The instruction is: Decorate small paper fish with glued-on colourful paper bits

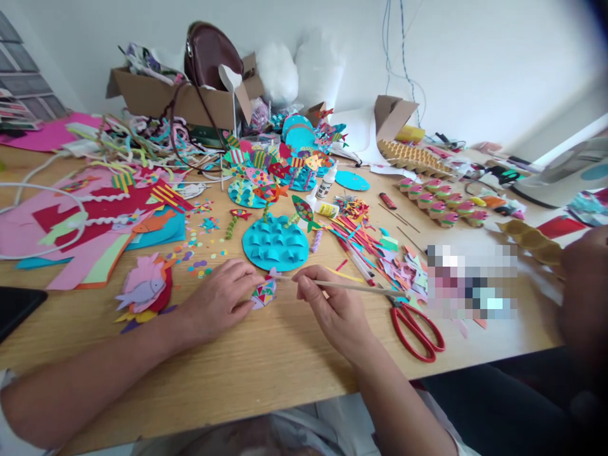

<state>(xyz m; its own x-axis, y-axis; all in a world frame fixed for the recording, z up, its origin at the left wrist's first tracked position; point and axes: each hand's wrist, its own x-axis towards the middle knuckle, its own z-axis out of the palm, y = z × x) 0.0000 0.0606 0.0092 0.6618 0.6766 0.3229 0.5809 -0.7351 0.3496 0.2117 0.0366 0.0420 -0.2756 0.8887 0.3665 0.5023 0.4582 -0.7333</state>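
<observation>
A small lilac paper fish (264, 294) with colored triangles on its body lies on the table. My left hand (216, 297) pins it at its left edge, with thumb and fingers bent against it. Between the thumb and fingers of my right hand (332, 310) is a thin wooden stick (375, 289), whose left tip reaches the fish's tail. Just beyond the fish stands a round blue base (275, 244) with raised curved paper flaps. Red-handled scissors (418, 329) lie right of my right hand. A stack of cut paper fish (147, 285) lies left of my left hand.
Paper strips (351, 240) and paper scraps (408, 272) spread at the right. Glue bottles (327, 183) and finished fish pieces (266, 171) stand behind. Colored paper sheets (47, 221) cover the left. Another person's arm (586, 285) shows at the right edge.
</observation>
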